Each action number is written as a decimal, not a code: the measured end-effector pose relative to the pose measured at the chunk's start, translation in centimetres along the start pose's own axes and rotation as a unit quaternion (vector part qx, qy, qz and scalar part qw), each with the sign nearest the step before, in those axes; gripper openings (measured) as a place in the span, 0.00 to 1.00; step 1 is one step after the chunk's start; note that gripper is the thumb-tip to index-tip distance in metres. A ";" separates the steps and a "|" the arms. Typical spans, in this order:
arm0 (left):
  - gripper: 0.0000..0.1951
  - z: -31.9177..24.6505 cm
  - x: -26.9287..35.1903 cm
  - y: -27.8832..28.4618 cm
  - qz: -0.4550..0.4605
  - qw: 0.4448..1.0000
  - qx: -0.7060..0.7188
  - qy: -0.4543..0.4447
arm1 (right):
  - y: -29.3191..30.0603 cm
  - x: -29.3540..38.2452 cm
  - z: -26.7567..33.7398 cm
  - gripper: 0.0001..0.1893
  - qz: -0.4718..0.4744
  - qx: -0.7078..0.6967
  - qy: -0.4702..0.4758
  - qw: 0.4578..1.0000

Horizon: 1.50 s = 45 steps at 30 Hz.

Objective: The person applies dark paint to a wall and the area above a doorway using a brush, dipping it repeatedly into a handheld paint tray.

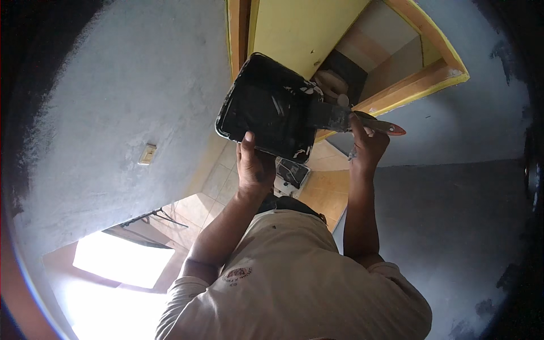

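My left hand (255, 168) grips the near edge of a square black container (267, 102), its thumb over the rim. Pale smears mark the container's edges and corners. In my right hand (369, 146) is a wide flat paintbrush (384, 126) with a worn, red-tipped handle. The brush's broad dark head (333, 117) points left and overlaps the container's right side. Whether its tip touches the inside, I cannot tell. What the container holds is too dark to make out.
A yellow door (301, 32) stands in an orange frame (408, 91) edged in yellow. A light switch (147, 154) sits on the grey left wall (148, 85). Another grey wall (450, 204) is on the right. A dark tray-like object (293, 172) lies below on the tiled floor (221, 180).
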<state>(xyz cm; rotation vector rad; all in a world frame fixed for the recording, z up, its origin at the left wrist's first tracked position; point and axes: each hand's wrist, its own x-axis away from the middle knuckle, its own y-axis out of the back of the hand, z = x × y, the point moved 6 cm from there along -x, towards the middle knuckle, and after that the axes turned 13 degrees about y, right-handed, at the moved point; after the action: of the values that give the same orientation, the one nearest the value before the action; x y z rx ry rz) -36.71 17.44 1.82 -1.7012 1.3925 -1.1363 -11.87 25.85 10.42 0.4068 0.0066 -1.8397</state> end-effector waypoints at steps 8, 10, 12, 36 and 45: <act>0.35 -0.9 -0.1 -0.3 -0.005 1.000 -0.012 0.005 | -0.4 -1.2 2.2 0.15 -0.054 -0.117 0.044 0.991; 0.36 -0.7 -0.5 -0.1 -0.008 1.000 0.017 -0.003 | -1.0 -0.9 3.5 0.15 -0.049 -0.121 0.060 0.990; 0.37 -0.7 -0.5 -0.4 0.000 1.000 0.017 -0.009 | -2.1 -0.2 4.1 0.16 -0.033 -0.109 0.061 0.992; 0.41 -2.6 2.3 -6.3 0.039 0.997 0.005 0.063 | -2.1 4.4 12.6 0.12 0.270 0.013 0.550 0.790; 0.44 -4.7 3.5 -8.9 0.030 0.999 0.022 0.028 | 0.6 3.3 14.3 0.14 0.350 0.014 0.526 0.775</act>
<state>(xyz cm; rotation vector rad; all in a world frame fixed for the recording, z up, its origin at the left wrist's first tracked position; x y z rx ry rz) -37.13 16.18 12.39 -1.5980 1.4324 -1.1818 -15.99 19.61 23.09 1.2339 0.5260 -0.6930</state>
